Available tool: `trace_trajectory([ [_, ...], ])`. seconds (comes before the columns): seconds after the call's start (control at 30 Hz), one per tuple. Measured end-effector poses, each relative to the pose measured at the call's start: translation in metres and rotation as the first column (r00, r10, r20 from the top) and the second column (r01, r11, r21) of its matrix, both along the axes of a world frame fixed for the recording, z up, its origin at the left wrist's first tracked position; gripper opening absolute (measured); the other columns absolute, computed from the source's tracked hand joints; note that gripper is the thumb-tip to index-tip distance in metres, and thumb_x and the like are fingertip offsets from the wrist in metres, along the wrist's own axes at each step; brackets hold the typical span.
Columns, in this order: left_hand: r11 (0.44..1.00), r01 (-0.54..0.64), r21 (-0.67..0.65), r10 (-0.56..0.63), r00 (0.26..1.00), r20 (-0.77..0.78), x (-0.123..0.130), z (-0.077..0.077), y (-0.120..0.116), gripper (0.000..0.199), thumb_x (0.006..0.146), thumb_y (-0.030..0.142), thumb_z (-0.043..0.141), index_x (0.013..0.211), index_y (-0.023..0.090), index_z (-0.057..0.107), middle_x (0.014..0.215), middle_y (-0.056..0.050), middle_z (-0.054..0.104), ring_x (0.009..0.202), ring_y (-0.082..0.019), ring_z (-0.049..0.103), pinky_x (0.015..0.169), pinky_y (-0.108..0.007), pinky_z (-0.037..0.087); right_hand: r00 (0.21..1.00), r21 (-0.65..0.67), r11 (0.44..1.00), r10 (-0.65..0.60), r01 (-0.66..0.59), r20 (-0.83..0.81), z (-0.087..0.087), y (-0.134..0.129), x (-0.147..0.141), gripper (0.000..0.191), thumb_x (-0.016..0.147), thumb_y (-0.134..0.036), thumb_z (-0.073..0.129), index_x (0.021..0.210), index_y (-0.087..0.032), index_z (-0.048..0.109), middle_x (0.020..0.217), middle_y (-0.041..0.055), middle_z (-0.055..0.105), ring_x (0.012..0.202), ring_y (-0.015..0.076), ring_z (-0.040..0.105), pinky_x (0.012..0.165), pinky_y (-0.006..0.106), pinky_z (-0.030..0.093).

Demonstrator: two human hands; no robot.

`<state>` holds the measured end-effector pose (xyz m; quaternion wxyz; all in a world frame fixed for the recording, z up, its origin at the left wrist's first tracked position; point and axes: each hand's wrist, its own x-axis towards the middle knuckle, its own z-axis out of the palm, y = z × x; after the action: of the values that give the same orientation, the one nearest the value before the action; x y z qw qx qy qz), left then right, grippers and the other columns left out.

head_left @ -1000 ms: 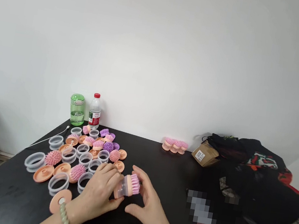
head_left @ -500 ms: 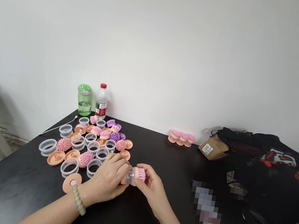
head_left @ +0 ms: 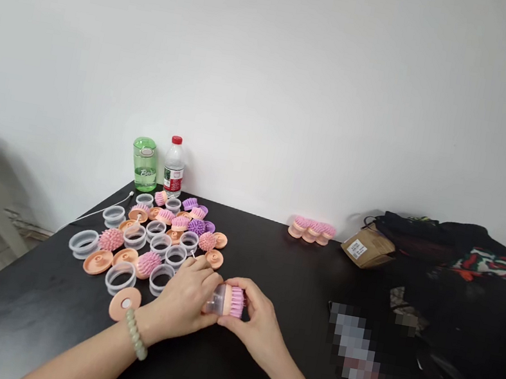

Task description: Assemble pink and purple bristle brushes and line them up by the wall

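Holding: left hand (head_left: pixel 182 298) and right hand (head_left: pixel 258 324) both closed around a pink-bristled brush (head_left: pixel 229 301), one from each side
Brush position: on its side between the two grips, clear plastic body toward the left palm, bristles toward the right fingers; whether it touches the worktop (head_left: pixel 39 315) cannot be told
Left wrist: pale green bead bracelet (head_left: pixel 134 333)
Nearest parts: peach disc (head_left: pixel 125 304) just beside the left wrist, clear plastic ring (head_left: pixel 161 280) beside the left hand, second peach disc (head_left: pixel 214 259) just past the left fingertips
Loose spread: more rings, peach discs, pink spiky heads (head_left: pixel 111 239) and purple heads (head_left: pixel 196 226), left of the hands
Back edge: green bottle (head_left: pixel 144 164), water bottle (head_left: pixel 173 169), three assembled brushes (head_left: pixel 311 230) standing apart
Right side: kraft paper packet (head_left: pixel 367 249) against black fabric (head_left: pixel 458 245), pixelated patch (head_left: pixel 360 359) on the worktop
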<state>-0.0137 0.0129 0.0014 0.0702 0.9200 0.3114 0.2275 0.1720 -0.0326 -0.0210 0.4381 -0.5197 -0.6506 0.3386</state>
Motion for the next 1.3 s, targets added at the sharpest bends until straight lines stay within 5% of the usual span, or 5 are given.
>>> trace_trajectory([
  [0.4, 0.882, 0.248, -0.399, -0.071, 0.91, 0.409, -0.019, 0.022, 0.009, 0.031, 0.082, 0.043, 0.07, 0.102, 0.021, 0.061, 0.107, -0.005, 0.059, 0.096, -0.022, 0.055, 0.088, -0.035, 0.045, 0.951, 0.066, 0.978, -0.175, 0.198, -0.256, 0.004, 0.005, 0.037, 0.041, 0.07, -0.023, 0.076, 0.108, -0.026, 0.06, 0.111, 0.0037, 0.063, 0.101, 0.0234, 0.063, 0.087, 0.036, 0.052],
  [0.53, 0.84, 0.246, -0.484, 0.081, 0.825, 0.56, -0.023, 0.02, 0.012, 0.031, 0.085, 0.044, 0.065, 0.104, 0.02, 0.062, 0.101, -0.004, 0.063, 0.091, -0.022, 0.057, 0.082, -0.033, 0.045, 0.958, -0.01, 0.958, -0.286, 0.286, -0.021, -0.013, 0.017, 0.034, 0.033, 0.07, -0.026, 0.073, 0.1, -0.024, 0.061, 0.092, 0.001, 0.065, 0.082, 0.0227, 0.064, 0.079, 0.039, 0.054],
  [0.73, 0.72, 0.35, -0.599, 0.19, 0.731, 0.655, -0.018, 0.011, 0.016, 0.038, 0.077, 0.039, 0.077, 0.103, 0.018, 0.06, 0.098, -0.005, 0.063, 0.09, -0.02, 0.058, 0.079, -0.031, 0.045, 0.927, 0.227, 0.929, -0.332, 0.291, 0.173, -0.025, 0.03, 0.024, 0.045, 0.069, -0.02, 0.073, 0.112, -0.024, 0.062, 0.12, 0.0088, 0.064, 0.116, 0.0324, 0.058, 0.102, 0.052, 0.047],
  [0.9, 0.708, 0.403, -0.581, 0.142, 0.724, 0.675, -0.011, -0.001, 0.015, 0.042, 0.079, 0.038, 0.077, 0.109, 0.02, 0.055, 0.106, -0.005, 0.058, 0.094, -0.019, 0.057, 0.082, -0.032, 0.047, 0.978, 0.427, 0.901, -0.152, 0.078, 0.141, -0.016, 0.013, 0.017, 0.051, 0.085, -0.037, 0.071, 0.132, -0.025, 0.055, 0.132, 0.0119, 0.06, 0.126, 0.0324, 0.054, 0.105, 0.049, 0.047],
  [1.3, 0.777, 0.293, -0.557, 0.099, 0.818, 0.567, -0.005, -0.003, 0.008, 0.043, 0.065, 0.032, 0.086, 0.098, 0.019, 0.061, 0.095, -0.003, 0.059, 0.084, -0.017, 0.056, 0.074, -0.029, 0.049, 0.998, 0.167, 0.985, 0.048, -0.039, -0.051, 0.001, -0.001, 0.006, 0.034, 0.082, -0.048, 0.072, 0.107, -0.025, 0.067, 0.095, 0.0042, 0.071, 0.081, 0.0223, 0.07, 0.071, 0.032, 0.058],
])
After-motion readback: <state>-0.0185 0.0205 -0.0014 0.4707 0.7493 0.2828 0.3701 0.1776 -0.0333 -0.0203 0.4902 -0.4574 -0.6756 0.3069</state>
